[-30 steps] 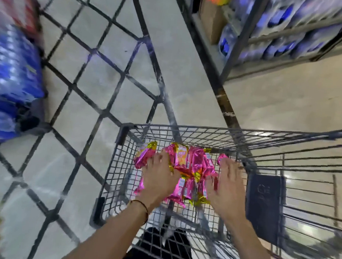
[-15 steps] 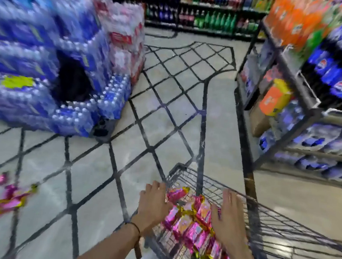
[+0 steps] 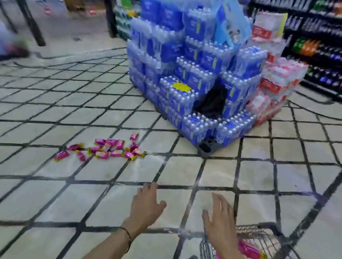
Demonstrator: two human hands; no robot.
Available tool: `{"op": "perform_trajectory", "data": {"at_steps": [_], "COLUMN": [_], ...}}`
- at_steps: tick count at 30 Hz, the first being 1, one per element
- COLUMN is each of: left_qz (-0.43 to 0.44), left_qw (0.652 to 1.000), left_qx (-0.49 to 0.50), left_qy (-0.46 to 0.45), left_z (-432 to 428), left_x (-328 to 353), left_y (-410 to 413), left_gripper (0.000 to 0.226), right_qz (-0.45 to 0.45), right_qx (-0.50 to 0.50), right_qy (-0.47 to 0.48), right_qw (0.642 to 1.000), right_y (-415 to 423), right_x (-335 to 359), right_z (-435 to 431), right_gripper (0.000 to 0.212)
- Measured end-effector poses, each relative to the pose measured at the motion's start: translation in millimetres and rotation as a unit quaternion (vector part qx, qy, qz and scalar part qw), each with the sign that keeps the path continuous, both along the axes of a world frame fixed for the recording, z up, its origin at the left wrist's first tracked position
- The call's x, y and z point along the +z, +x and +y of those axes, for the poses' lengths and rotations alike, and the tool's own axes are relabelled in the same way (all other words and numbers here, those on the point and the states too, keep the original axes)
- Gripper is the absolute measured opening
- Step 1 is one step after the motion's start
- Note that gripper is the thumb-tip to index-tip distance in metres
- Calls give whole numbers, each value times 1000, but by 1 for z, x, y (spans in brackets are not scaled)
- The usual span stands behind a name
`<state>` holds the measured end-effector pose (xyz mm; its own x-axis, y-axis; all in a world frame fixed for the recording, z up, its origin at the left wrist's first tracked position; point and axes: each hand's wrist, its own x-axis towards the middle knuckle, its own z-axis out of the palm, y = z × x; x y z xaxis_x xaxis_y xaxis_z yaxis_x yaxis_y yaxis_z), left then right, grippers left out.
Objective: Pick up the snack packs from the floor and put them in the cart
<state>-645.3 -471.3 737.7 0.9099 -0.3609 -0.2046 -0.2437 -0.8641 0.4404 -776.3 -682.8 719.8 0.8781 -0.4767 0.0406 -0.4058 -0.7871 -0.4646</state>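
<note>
Nearest me, my left hand [image 3: 145, 206] and right hand [image 3: 220, 222] are spread with straight fingers and grip nothing; the right hand is over a corner of the wire cart [image 3: 263, 226], where pink, gold-ended cart packs [image 3: 250, 251] lie just beside its wrist. Farther left, well apart from all fingers, matching floor packs [image 3: 110, 151] lie scattered on the tiled floor [image 3: 35, 200], and I find their print too blurred to read. Beyond stands a water stack [image 3: 191, 73] in blue and red wrap, its labels equally illegible.
</note>
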Motion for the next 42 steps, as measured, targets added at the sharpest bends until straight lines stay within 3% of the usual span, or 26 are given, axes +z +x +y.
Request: {"op": "perform_trajectory", "data": {"at_steps": [11,18,27,42], "left_qz": [7,-6,-8,59], "left_qw": [973,968,970,983], "left_qx": [227,244,223,171], "left_qy": [-37,-58,-94,-31], "left_z": [194,241,212,86], "left_x": [-11,-10,-28,-72], "left_y": [103,196,324,616], "left_gripper": [49,46,42,49], "right_qz": [15,53,102,173], "right_qx": [141,163,156,204], "right_qy": [-22,-28,-25,8], "right_qw": [990,985,982,964], "right_y": [206,303,414,701], "right_x": [-3,1,-26,-90], "right_z": [140,184,150,64], "right_gripper": [55,54,58,53]}}
